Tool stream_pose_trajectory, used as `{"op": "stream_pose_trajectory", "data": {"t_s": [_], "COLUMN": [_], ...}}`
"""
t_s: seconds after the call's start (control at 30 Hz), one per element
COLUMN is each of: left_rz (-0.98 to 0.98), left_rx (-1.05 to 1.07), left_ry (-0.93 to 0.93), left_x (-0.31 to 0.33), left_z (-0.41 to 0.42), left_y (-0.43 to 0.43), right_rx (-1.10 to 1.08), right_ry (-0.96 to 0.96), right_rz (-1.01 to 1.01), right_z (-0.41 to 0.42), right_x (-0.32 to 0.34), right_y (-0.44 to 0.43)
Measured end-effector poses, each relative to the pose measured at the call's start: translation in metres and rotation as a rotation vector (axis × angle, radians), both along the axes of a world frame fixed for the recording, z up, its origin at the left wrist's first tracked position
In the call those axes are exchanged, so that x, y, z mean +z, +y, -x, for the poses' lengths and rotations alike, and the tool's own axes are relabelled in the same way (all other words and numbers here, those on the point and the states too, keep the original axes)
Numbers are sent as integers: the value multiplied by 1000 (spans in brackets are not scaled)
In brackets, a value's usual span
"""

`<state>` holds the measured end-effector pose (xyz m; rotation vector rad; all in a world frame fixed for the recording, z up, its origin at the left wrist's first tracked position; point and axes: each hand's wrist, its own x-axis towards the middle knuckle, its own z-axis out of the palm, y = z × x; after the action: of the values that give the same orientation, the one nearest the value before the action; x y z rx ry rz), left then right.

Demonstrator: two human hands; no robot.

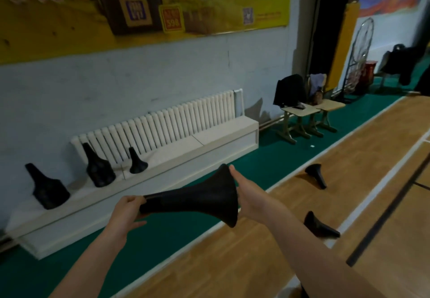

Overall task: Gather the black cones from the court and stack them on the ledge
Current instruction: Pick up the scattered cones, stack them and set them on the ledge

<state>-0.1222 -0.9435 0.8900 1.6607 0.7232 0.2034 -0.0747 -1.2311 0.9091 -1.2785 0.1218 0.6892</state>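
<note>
I hold a black cone [197, 199] sideways in front of me, its narrow tip to the left and its wide base to the right. My left hand [126, 211] grips the tip. My right hand [250, 195] holds the rim of the base. On the white ledge [209, 139] along the wall stand a stack of black cones [47, 187] at the left, a second stack [97, 166] beside it, and a single cone [137, 161]. Two more black cones lie tipped over on the wooden court, one farther off [317, 175] and one nearer [320, 225].
A white radiator [162, 125] runs behind the ledge. A green floor strip [274, 156] separates ledge and court. Small wooden desks [309, 116] with bags stand at the wall to the right, and a metal rack [357, 58] stands beyond them.
</note>
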Motion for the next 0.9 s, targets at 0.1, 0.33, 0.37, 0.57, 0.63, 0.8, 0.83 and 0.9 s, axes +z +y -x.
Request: {"op": "stream_pose_trajectory", "data": {"t_s": [0.1, 0.33, 0.37, 0.57, 0.63, 0.8, 0.83, 0.9], "left_rz": [-4, 10, 15, 64, 87, 148, 160, 188], "left_rx": [51, 208, 225, 303, 343, 432, 444, 461], "left_ry": [-18, -51, -62, -116, -138, -169, -169, -176], "left_x": [4, -7, -8, -9, -8, -9, -10, -13], "left_z": [-10, -46, -52, -74, -80, -95, -97, -98], "left_y": [16, 80, 89, 186, 222, 299, 311, 331], "right_rx": [58, 126, 130, 154, 178, 195, 199, 214], "right_ry": [-33, -64, -69, -68, -60, -69, -68, -68], "right_rz": [-24, 17, 17, 53, 41, 63, 67, 76], "right_z": [-17, -62, -67, -103, -112, -129, -132, -139], "right_x": [6, 10, 11, 20, 22, 21, 20, 17], "right_y": [17, 102, 115, 225, 265, 351, 362, 385]}}
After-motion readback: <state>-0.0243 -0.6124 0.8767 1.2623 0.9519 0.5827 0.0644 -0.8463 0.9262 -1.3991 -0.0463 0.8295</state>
